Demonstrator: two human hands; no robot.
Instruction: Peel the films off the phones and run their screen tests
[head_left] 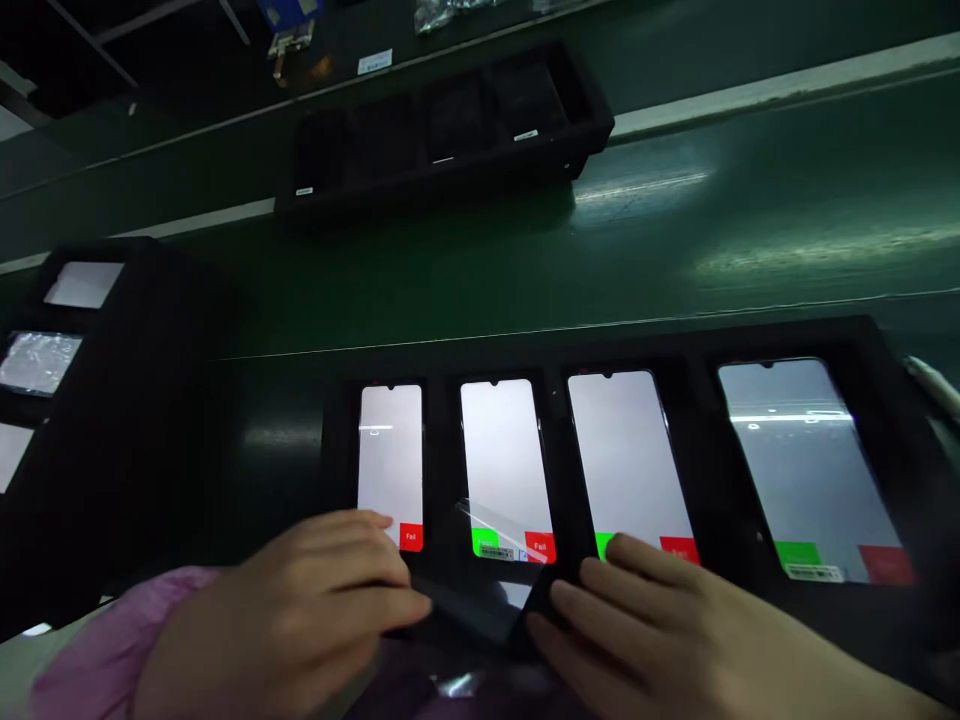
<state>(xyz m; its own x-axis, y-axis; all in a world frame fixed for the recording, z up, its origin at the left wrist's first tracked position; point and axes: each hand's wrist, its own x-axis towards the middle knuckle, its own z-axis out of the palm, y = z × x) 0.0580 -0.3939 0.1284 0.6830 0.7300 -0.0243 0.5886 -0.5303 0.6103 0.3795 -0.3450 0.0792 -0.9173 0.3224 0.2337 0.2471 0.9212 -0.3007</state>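
My left hand [300,605], in a pink sleeve, is curled with its fingertips over the lower part of the leftmost phone [391,450]. My right hand [645,625] has its fingers bent below the third phone [626,450]. Between the two hands lies a dark, flat, blurred thing [472,608]; both hands reach its ends, but what it is I cannot make out. Clear film shows over the lower end of the second phone [504,450]. The phones have lit white screens with green and red buttons, and sit in a black tray [442,460].
At the tray's right end is another lit phone [799,440]. A second black tray [450,150] stands farther back on the green bench [465,280]. On the left, a dark tray [142,330] holds several screens. A pen-like thing [930,385] lies at far right.
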